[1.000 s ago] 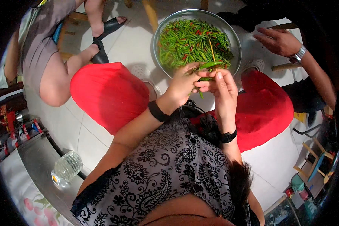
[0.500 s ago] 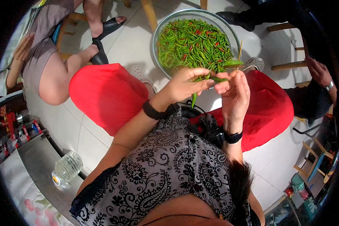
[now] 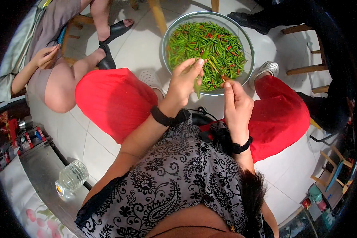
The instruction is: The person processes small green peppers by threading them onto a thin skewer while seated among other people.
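Note:
My left hand is closed around green chili peppers, over the near left rim of a large bowl. One pepper end hangs below the fingers and another green tip stands above them. My right hand, closed in a pinch, holds a thin wooden skewer that slants up and left, its far end close to the left fingertips. Whether that end has entered a pepper is too small to tell. A reddish-brown piece sits by the right fingertips. Many green and some red chilies fill the bowl.
My knees in red trousers flank the bowl. Another person's legs and sandals are at left; a dark shoe and wooden stool are at right. A clear plastic bottle stands on a surface at lower left.
The skewer has swung from upright to slanting left. My right hand has turned over and moved lower, away from the left hand. The left hand has risen slightly. The person at left has moved a hand.

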### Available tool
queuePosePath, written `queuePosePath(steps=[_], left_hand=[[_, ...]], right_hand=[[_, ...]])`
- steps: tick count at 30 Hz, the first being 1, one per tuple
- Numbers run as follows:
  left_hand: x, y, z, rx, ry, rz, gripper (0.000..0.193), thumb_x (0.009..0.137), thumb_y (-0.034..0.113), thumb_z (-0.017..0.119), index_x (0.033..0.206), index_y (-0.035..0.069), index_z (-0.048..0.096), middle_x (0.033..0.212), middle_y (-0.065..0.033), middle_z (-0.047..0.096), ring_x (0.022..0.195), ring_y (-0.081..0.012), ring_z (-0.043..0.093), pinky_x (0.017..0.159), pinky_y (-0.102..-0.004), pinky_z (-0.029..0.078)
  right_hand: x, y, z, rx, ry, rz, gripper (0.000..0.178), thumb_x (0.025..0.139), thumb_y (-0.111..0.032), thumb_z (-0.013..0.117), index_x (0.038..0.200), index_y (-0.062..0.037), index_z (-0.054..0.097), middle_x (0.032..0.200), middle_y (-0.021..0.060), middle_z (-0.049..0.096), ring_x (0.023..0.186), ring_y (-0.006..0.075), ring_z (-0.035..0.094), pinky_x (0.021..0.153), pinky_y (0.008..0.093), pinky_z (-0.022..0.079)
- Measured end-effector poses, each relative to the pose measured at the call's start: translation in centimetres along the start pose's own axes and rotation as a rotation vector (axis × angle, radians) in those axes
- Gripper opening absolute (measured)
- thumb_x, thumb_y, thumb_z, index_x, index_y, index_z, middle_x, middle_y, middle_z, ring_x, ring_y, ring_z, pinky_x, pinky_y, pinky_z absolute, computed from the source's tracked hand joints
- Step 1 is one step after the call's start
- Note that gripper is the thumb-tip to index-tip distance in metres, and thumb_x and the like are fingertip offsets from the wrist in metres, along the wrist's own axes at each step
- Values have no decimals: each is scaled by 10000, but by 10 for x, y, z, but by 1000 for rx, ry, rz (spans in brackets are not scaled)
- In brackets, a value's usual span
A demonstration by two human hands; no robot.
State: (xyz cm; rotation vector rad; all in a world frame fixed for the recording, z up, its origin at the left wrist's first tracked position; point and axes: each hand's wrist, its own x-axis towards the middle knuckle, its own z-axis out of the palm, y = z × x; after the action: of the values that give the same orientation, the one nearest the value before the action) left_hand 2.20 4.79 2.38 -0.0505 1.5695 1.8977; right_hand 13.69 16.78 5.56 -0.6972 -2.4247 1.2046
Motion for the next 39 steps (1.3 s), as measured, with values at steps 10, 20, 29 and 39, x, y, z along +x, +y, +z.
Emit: queuePosePath(steps=[10,20,29,39], left_hand=[[3,-8,-3,151,41,196,343,960,260,658,1198,15,628,795,31,596,643,-38,513,503,-197,384],[4,1,-10,875,46,762,283,926,158,680,1127,-39,654,839,-99,650,671,-148,596,618,-289,480],[5,-13,5,575,-74,457,285,972,198,621,1212,52,667,909,-38,684,774,-147,640,649,-312,510],[18,-8,-11,-223,-67,-214,294,994,207,501,1230,67,607,917,17,606,727,-61,535,512,-176,371]], right_hand=[[-1,-3,-4,-30,-9,21,182,974,-179,564,947,-35,672,701,174,657,612,332,660,563,404,488],[0,4,-1,-24,7,13,194,975,-199,562,929,-39,663,705,190,646,630,350,659,570,420,490],[10,20,13,87,134,-24,207,995,-203,541,937,-43,660,720,172,655,614,291,656,581,393,486],[10,19,8,288,95,87,251,1020,-212,520,975,-17,671,797,32,656,785,78,550,725,253,451]])
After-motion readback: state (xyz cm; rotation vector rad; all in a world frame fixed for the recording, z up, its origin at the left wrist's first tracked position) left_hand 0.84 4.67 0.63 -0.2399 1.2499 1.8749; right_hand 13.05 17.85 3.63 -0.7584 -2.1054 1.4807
